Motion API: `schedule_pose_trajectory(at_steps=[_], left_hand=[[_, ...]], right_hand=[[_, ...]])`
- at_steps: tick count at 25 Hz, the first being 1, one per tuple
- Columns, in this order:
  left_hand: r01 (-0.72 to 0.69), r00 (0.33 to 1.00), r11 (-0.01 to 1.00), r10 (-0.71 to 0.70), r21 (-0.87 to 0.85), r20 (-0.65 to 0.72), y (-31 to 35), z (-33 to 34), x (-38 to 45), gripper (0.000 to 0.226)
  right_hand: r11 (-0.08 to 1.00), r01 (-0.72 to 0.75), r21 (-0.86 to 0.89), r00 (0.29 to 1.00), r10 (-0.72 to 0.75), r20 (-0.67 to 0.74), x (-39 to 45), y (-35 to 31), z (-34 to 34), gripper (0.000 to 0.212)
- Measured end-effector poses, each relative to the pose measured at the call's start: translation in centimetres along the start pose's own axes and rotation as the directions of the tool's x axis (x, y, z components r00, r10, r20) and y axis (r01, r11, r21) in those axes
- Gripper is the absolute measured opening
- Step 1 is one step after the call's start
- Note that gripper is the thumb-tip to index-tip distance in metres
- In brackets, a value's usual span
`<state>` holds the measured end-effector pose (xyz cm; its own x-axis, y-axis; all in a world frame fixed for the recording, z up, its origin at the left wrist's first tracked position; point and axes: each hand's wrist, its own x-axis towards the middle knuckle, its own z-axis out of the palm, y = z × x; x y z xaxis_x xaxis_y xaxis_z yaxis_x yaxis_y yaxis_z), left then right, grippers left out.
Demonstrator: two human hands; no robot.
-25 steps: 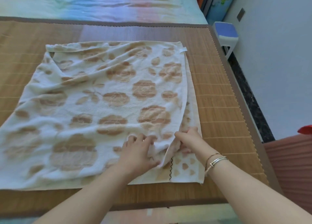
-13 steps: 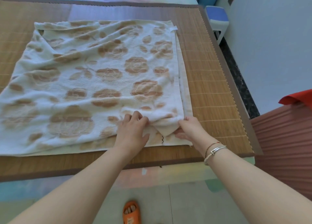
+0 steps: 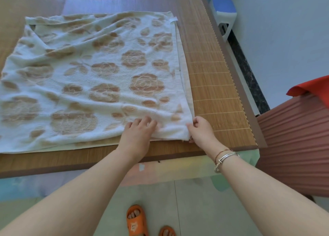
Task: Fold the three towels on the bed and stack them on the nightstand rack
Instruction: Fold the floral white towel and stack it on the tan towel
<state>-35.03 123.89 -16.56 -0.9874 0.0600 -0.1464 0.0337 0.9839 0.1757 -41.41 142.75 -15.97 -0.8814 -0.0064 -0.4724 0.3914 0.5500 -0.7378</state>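
Observation:
A large white towel (image 3: 99,75) with tan rose patterns lies folded double on the bamboo mat (image 3: 211,79) of the bed, its layers nearly aligned along the right edge. My left hand (image 3: 138,134) rests palm down on the towel near its front right corner, fingers spread and pressing the cloth. My right hand (image 3: 200,130) pinches the front right corner of the towel between thumb and fingers, at the mat's near edge. Only this one towel is in view.
A reddish ribbed nightstand (image 3: 295,143) stands to the right of the bed with a red cloth (image 3: 313,89) on top. A blue and white stool (image 3: 223,13) sits by the wall at the back right. My feet in orange sandals (image 3: 136,221) stand on the floor below.
My right hand has drawn the folded-under corner out to the right, so the top layer now lies flat over the lower one. My left hand stays on the towel. The view has shifted back.

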Motion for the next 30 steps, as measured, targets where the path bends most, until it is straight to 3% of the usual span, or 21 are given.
schedule_pose_trajectory(at_steps=[3,6,9,11,13,16,18,22,26,28,30], left_hand=[[0.079,0.997,0.997,-0.079,0.019,-0.012,-0.2,-0.3,0.2,0.034],[0.113,0.993,0.993,-0.114,0.031,0.02,-0.6,0.0,0.0,0.024],[0.151,0.987,0.988,-0.152,0.034,0.044,-1.5,0.4,-1.0,0.025],[0.177,0.983,0.983,-0.179,0.047,0.044,-2.6,0.5,-2.3,0.034],[0.243,0.969,0.968,-0.245,0.063,0.027,-4.9,0.3,-4.1,0.043],[0.401,0.915,0.915,-0.402,0.046,0.014,-9.9,-0.5,-7.3,0.053],[0.539,0.842,0.842,-0.539,0.003,0.009,-14.2,-1.6,-10.2,0.056],[0.756,0.634,0.624,-0.773,-0.197,-0.02,-24.0,-3.5,-16.1,0.052],[0.799,0.413,0.366,-0.911,-0.477,-0.008,-33.1,-3.9,-19.1,0.052],[0.742,0.397,0.283,-0.916,-0.608,0.058,-36.2,-3.5,-19.9,0.054],[0.649,0.473,0.245,-0.872,-0.72,0.129,-38.1,-3.5,-19.7,0.042]], right_hand=[[0.992,0.102,-0.076,0.979,-0.113,-0.169,0.0,0.6,-1.0,0.013],[0.923,0.053,-0.38,0.985,-0.111,-0.132,0.2,1.7,-1.2,0.012],[0.856,0.039,-0.515,0.98,-0.133,-0.147,-0.3,1.8,-0.2,0.022],[0.742,0.135,-0.657,0.94,-0.306,-0.152,-0.8,1.4,0.5,0.029],[0.591,0.319,-0.741,0.886,-0.464,0.011,-1.4,0.1,1.6,0.027],[0.49,0.524,-0.697,0.824,-0.499,0.268,-2.2,-3.3,5.4,0.015],[0.465,0.612,-0.64,0.779,-0.495,0.386,-2.9,-6.3,9.5,0.012],[0.41,0.76,-0.505,0.65,-0.505,0.568,-4.8,-12.1,20.0,0.015],[0.367,0.843,-0.392,0.536,-0.533,0.654,-6.2,-16.0,29.4,0.018],[0.376,0.849,-0.371,0.524,-0.523,0.672,-6.6,-17.4,33.5,0.02],[0.399,0.84,-0.369,0.538,-0.511,0.67,-6.7,-18.9,36.8,0.022]])
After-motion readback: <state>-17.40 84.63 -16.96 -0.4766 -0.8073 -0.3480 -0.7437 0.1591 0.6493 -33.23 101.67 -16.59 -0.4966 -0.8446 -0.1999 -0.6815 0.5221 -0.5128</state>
